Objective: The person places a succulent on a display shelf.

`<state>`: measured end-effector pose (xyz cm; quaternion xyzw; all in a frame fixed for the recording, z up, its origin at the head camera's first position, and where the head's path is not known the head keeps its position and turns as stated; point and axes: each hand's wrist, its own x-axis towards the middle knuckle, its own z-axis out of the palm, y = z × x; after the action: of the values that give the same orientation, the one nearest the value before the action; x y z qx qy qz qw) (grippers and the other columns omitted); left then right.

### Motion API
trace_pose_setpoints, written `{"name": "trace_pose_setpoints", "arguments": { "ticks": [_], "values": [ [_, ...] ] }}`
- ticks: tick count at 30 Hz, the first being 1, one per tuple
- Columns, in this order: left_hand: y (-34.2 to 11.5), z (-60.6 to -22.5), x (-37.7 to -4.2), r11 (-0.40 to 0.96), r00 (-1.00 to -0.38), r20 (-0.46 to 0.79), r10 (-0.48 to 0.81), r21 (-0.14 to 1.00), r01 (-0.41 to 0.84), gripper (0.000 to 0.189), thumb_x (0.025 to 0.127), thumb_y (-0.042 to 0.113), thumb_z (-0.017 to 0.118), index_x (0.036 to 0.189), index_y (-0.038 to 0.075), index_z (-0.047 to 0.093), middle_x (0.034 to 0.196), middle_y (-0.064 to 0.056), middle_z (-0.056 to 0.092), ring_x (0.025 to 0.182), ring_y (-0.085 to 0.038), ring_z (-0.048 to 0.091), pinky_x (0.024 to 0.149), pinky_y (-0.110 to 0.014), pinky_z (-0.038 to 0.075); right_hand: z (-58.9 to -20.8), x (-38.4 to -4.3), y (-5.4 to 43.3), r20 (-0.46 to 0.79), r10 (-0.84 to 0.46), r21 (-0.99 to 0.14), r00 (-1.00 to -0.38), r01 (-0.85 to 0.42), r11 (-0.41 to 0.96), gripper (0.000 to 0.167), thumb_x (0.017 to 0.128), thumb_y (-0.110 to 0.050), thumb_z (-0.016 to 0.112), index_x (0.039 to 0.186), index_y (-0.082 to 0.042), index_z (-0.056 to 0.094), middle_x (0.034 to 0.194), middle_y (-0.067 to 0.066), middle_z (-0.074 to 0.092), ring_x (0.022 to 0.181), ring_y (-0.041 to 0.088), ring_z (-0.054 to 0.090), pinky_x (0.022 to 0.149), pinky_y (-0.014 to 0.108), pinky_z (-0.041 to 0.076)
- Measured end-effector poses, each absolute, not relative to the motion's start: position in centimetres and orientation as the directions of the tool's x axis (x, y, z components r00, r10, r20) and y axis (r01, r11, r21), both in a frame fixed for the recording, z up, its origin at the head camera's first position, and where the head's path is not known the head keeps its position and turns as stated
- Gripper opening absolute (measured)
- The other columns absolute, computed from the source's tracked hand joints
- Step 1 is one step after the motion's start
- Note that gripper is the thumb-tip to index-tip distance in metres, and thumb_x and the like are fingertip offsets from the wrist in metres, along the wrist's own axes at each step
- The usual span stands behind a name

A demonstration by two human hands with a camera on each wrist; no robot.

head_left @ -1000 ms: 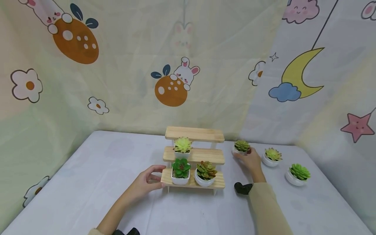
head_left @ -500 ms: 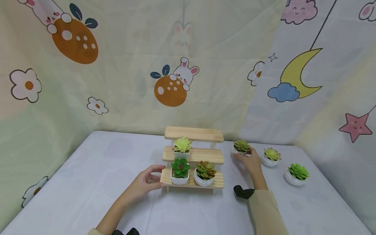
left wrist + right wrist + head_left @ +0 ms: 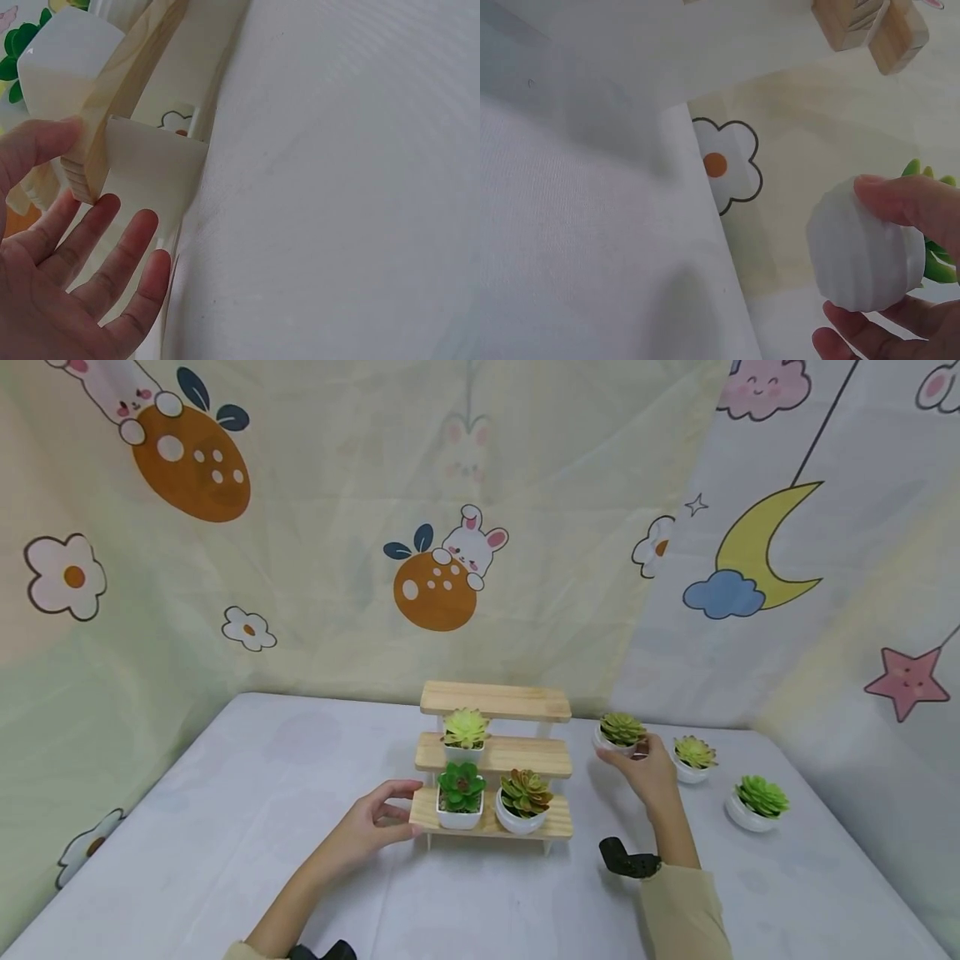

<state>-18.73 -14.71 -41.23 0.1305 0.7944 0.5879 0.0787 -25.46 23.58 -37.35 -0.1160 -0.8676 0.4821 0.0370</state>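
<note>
A three-tier wooden plant stand (image 3: 495,700) stands at the table's middle. My left hand (image 3: 375,818) grips the left end of its lowest shelf; in the left wrist view the thumb (image 3: 45,142) lies on the board with fingertips at its end. My right hand (image 3: 647,768) holds a potted succulent (image 3: 621,729) right of the stand. Its ribbed white pot (image 3: 862,251) sits between thumb and fingers in the right wrist view. On the lowest shelf are a dark green succulent (image 3: 461,789) and a reddish-green one (image 3: 525,795); a pale one (image 3: 466,730) stands on the middle shelf.
Two more potted succulents, a yellow-green one (image 3: 693,756) and a bright green one (image 3: 759,800), stand on the right of the white-covered table (image 3: 480,910). A patterned cloth backdrop (image 3: 315,552) rises behind the table.
My right hand has shifted slightly right, and the succulent in it has tilted a little and appears to have lifted. The left hand and the stand keep their places.
</note>
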Motion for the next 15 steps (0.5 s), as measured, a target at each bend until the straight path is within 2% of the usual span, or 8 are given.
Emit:
{"name": "trace_pose_setpoints", "arguments": {
  "ticks": [8, 15],
  "values": [
    [-14.6, -41.2, -18.7, 0.269, -0.956, 0.015, 0.292, 0.958, 0.098, 0.058, 0.080, 0.017, 0.072, 0.132, 0.008, 0.047, 0.129, -0.019, 0.048, 0.098, -0.023, 0.056, 0.080, -0.034, 0.044, -36.6, -24.6, 23.5, -0.046, 0.235, -0.837, -0.971, 0.166, 0.521, 0.089, 0.080, -0.043, 0.069, 0.142, 0.001, 0.022, 0.132, 0.021, 0.037, 0.114, 0.031, 0.040, 0.085, 0.041, 0.039],
    [-14.6, -41.0, -18.7, 0.274, -0.959, 0.003, 0.284, 0.958, 0.084, 0.058, 0.080, 0.017, 0.072, 0.132, 0.008, 0.047, 0.130, -0.018, 0.047, 0.099, -0.023, 0.056, 0.080, -0.034, 0.043, -35.7, -24.2, 23.3, -0.008, 0.220, -0.814, -0.976, 0.134, 0.566, 0.087, 0.079, -0.043, 0.070, 0.140, 0.000, 0.026, 0.127, 0.019, 0.040, 0.109, 0.028, 0.043, 0.076, 0.034, 0.039]
  ]
}}
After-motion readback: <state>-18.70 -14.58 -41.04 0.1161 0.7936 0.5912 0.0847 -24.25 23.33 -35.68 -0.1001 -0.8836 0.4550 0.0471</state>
